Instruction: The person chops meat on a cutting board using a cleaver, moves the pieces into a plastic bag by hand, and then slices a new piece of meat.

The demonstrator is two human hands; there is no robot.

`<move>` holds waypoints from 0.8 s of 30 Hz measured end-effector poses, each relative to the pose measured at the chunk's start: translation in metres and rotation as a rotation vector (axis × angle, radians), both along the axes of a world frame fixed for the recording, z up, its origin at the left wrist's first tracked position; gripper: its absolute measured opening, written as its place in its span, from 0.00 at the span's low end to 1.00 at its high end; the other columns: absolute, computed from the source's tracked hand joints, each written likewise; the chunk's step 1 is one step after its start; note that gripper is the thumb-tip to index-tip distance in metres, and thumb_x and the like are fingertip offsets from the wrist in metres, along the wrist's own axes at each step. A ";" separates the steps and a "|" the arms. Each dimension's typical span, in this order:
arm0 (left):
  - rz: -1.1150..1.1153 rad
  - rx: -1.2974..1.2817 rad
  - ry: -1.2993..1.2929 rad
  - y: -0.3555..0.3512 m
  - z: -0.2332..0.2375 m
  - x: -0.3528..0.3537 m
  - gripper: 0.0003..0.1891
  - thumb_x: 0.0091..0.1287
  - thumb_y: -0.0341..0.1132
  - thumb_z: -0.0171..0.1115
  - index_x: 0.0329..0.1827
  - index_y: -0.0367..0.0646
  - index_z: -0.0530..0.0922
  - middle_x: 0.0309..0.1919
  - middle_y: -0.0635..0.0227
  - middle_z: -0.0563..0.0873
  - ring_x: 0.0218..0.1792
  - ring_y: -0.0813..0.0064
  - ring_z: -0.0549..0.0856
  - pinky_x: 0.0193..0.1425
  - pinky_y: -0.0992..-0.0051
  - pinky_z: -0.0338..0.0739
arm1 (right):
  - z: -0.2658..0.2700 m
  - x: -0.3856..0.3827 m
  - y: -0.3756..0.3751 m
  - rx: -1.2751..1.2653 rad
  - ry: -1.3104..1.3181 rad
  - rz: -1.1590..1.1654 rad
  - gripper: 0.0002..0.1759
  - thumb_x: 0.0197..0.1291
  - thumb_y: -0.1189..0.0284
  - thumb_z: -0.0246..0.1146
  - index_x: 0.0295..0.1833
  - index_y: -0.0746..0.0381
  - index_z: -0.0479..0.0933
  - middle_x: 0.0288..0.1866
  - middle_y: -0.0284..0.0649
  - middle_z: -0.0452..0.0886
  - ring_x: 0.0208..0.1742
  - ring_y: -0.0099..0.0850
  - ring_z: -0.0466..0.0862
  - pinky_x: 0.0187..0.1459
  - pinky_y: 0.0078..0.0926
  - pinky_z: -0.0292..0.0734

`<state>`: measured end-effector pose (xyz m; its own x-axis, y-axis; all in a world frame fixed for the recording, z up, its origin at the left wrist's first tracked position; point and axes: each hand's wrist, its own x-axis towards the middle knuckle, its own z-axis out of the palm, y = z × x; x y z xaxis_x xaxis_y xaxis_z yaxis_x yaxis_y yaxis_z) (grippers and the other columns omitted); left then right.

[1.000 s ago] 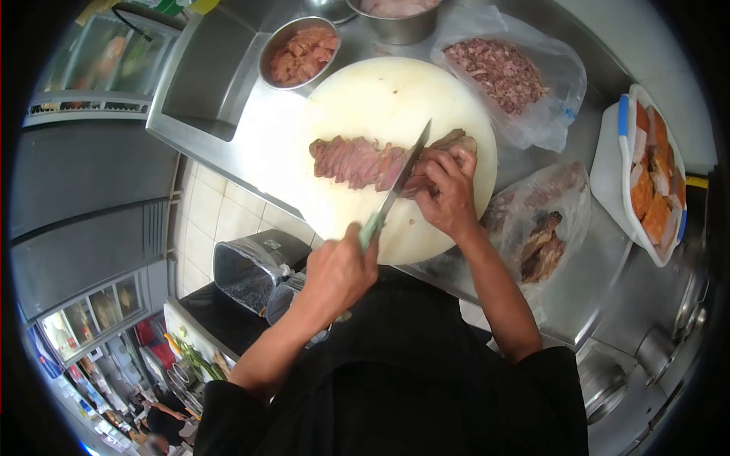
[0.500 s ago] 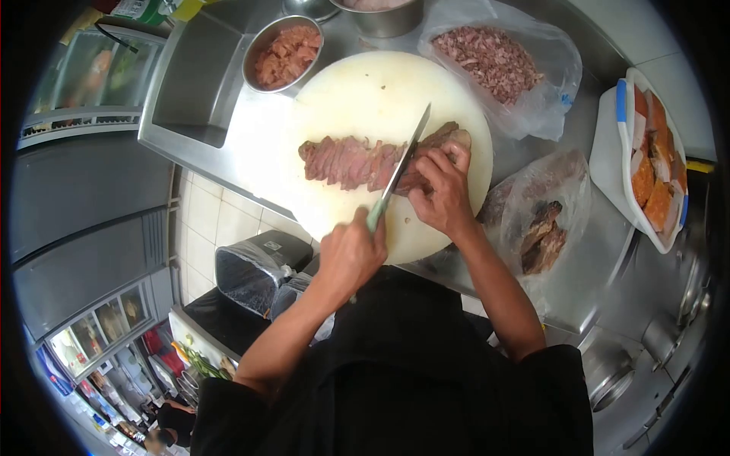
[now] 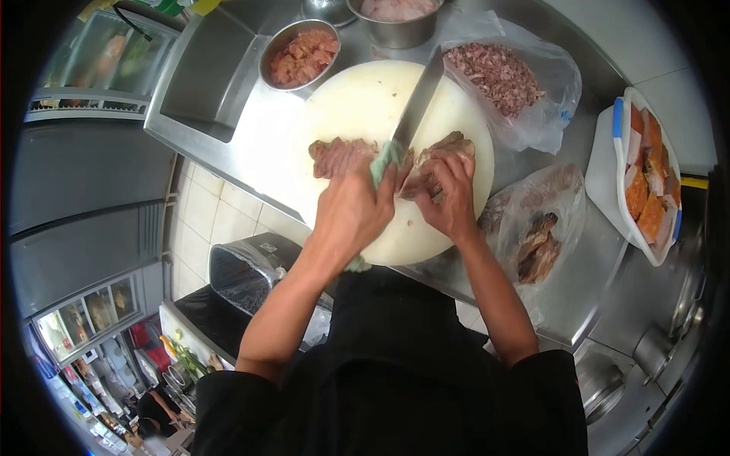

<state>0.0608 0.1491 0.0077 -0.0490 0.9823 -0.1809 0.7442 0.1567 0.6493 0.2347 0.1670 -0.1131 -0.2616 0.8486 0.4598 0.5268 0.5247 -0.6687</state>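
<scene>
My left hand (image 3: pixel 352 201) is closed round the pale green handle of a knife (image 3: pixel 418 102). Its broad blade points up and away, toward the far right edge of the round white cutting board (image 3: pixel 357 93). Under my right hand (image 3: pixel 449 194) lies an uncut chunk of brown-pink meat (image 3: pixel 456 142), gripped by curled fingertips close to the blade. Overlapping slices of meat (image 3: pixel 341 157) rest on the board left of the knife, partly hidden by my left hand.
Beyond the board stand a metal bowl of pink meat pieces (image 3: pixel 304 58) and another metal pot (image 3: pixel 395 30). Plastic bags hold chopped meat (image 3: pixel 494 76) and dark meat (image 3: pixel 540 251). A white tub (image 3: pixel 608 171) of orange-brown chunks is at right, a sink (image 3: pixel 205 83) at left.
My left hand and the knife have moved up the board, and the blade reaches past its far edge. A gap shows between slices and chunk. My right hand still holds the chunk.
</scene>
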 end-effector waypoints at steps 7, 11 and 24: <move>-0.029 -0.140 0.094 -0.044 0.010 0.005 0.14 0.75 0.37 0.60 0.42 0.30 0.78 0.19 0.38 0.80 0.26 0.33 0.83 0.32 0.46 0.77 | -0.002 -0.003 -0.001 -0.008 0.048 -0.051 0.14 0.45 0.75 0.70 0.41 0.60 0.79 0.50 0.45 0.80 0.58 0.48 0.74 0.64 0.47 0.65; -0.042 -0.148 0.117 -0.053 0.015 0.006 0.14 0.74 0.36 0.61 0.38 0.31 0.76 0.19 0.37 0.80 0.26 0.32 0.82 0.31 0.45 0.76 | -0.002 -0.003 0.000 -0.018 0.036 -0.037 0.11 0.46 0.76 0.67 0.39 0.60 0.80 0.48 0.45 0.81 0.57 0.48 0.75 0.65 0.48 0.64; -0.067 -0.082 0.141 -0.032 -0.015 0.014 0.14 0.73 0.38 0.62 0.41 0.32 0.77 0.20 0.37 0.81 0.27 0.33 0.83 0.32 0.44 0.78 | -0.003 -0.004 0.001 0.016 0.026 -0.043 0.13 0.42 0.76 0.64 0.39 0.61 0.80 0.50 0.46 0.80 0.56 0.47 0.74 0.66 0.46 0.62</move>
<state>0.0749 0.1173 -0.0072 -0.0149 0.9665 -0.2564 0.8376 0.1521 0.5246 0.2308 0.1677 -0.1157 -0.2130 0.8513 0.4796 0.5317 0.5128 -0.6740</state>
